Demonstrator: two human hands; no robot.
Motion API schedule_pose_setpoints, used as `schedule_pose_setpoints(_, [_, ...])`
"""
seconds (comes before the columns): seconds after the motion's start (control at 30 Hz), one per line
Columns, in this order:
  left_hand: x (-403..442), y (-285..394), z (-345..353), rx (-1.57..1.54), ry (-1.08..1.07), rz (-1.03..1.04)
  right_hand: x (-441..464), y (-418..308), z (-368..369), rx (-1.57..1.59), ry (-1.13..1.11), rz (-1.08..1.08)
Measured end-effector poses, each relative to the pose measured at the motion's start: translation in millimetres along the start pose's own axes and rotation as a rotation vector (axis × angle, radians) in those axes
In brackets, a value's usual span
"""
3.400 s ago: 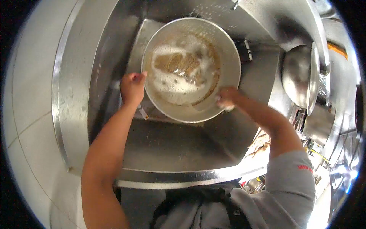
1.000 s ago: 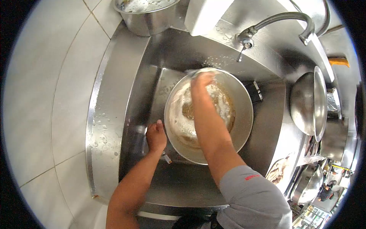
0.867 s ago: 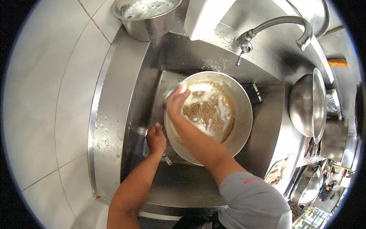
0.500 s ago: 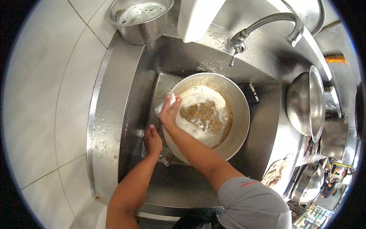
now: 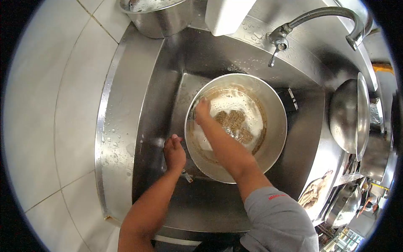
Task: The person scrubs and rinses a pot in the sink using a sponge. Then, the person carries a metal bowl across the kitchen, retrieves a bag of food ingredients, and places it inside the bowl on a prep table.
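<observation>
The pot (image 5: pixel 273 147) stands in the metal sink (image 5: pixel 197 206), its mouth facing up toward the viewer. The left hand (image 5: pixel 174 153) is just beside the pot's left rim, palm side hidden, with the forearm rising from the near left; its fingers are curled, thumb extended away from the viewer, but what they close on cannot be told. The right hand (image 5: pixel 203 110) reaches across the pot, forearm slanting from the near right, and bends down at the wrist inside the far-left wall; its fingers are blurred and partly hidden, so whether they are spread or pinching cannot be told.

The pot's mouth is round and shows no long axis; a line between its two side fittings, one beside the left hand and a handle (image 5: pixel 293 99) opposite, runs from near left to far right. Its wall is dull grey metal, smooth and curved. Within lie pale foam (image 5: pixel 226 101) and grainy brown liquid (image 5: pixel 233 122). Beyond the pot is a curved metal tap (image 5: pixel 323 14); to its right, a shiny bowl (image 5: pixel 344 115) stands on edge.
</observation>
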State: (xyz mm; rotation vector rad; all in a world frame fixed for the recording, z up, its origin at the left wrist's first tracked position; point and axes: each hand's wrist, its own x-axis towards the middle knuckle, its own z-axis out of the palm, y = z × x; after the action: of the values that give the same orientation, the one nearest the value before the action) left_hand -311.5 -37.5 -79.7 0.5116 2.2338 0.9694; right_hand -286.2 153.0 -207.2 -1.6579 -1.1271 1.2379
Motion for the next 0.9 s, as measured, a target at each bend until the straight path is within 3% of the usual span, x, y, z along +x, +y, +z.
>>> schedule_pose_setpoints(0.1, [0, 3, -5, 0.012, -0.004, 0.048, 95, 19, -3, 0.107, 0.2, 0.222])
schedule_pose_setpoints(0.17, [1, 4, -3, 0.015, 0.002, 0.026, 116, 35, 7, 0.219, 0.17, 0.312])
schedule_pose_setpoints(0.23, [1, -2, -5, 0.061, 0.018, 0.07, 60, 31, 18, -0.052, 0.131, 0.136])
schedule_pose_setpoints(0.3, [2, -2, 1, 0.041, 0.027, 0.084, 0, 19, 18, -0.098, -0.014, -0.008])
schedule_pose_setpoints(0.4, [0, -4, 1, -0.009, 0.02, 0.047, 54, 1, -1, -0.049, 0.09, 0.035])
schedule_pose_setpoints(0.47, [-1, 11, -6, 0.008, -0.012, 0.036, 117, -2, -18, 0.069, 0.166, 0.176])
schedule_pose_setpoints(0.57, [3, 1, -3, 0.027, -0.011, 0.049, 85, -1, -6, -0.069, 0.117, 0.109])
schedule_pose_setpoints(0.67, [0, 7, -5, -0.001, -0.005, 0.006, -47, -7, -12, -0.206, -0.23, 0.033])
schedule_pose_setpoints(0.7, [6, -7, -2, 0.042, -0.018, 0.052, -69, 40, -6, -0.104, -0.262, -0.08])
schedule_pose_setpoints(0.73, [2, -9, -3, 0.025, -0.016, 0.043, -73, 134, -33, -0.61, -0.535, -0.271])
schedule_pose_setpoints(0.77, [5, -8, -2, 0.006, -0.002, 0.047, -108, 92, -77, -0.563, -0.744, 0.015])
schedule_pose_setpoints(0.83, [6, -5, -1, -0.004, 0.012, 0.067, -126, 41, -171, -0.756, -1.206, 0.001])
schedule_pose_setpoints(0.9, [4, 0, -2, 0.009, 0.019, 0.1, -74, 45, -262, -1.203, -1.263, -0.073])
